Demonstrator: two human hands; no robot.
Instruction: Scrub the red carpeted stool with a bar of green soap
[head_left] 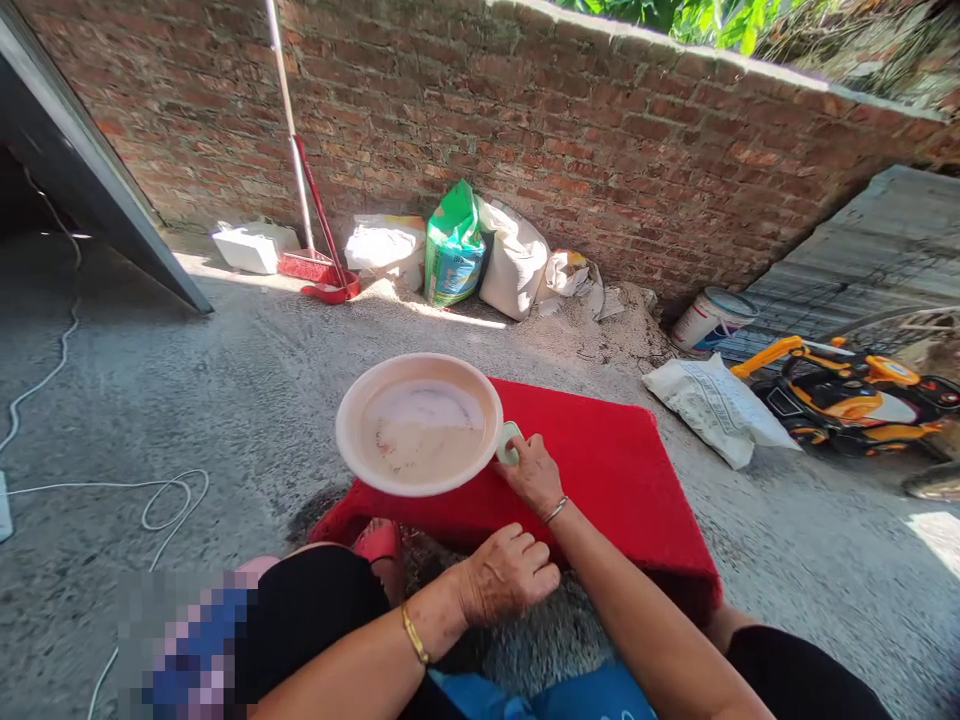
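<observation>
My right hand (534, 477) is closed on a small pale green object with a rounded end (508, 443); its kind is not clear. It sits against the red fabric cover (592, 450), close to the right rim of a pale pink basin (346, 450). Cloudy water (427, 430) with dark and reddish specks fills part of this basin, which stands at the left end of the red-covered surface. Below the cover's front edge, my left hand (510, 572) has its fingers curled in. Its palm side is hidden, so I cannot see whether anything is inside.
Along the brick wall (600, 130) are a broom (311, 265), a red dustpan (334, 292), a green bag (454, 250), white sacks (514, 255) and a bucket (712, 318). To the right lie another sack (705, 405) and a toy digger (855, 390). A white cable (180, 490) loops at left.
</observation>
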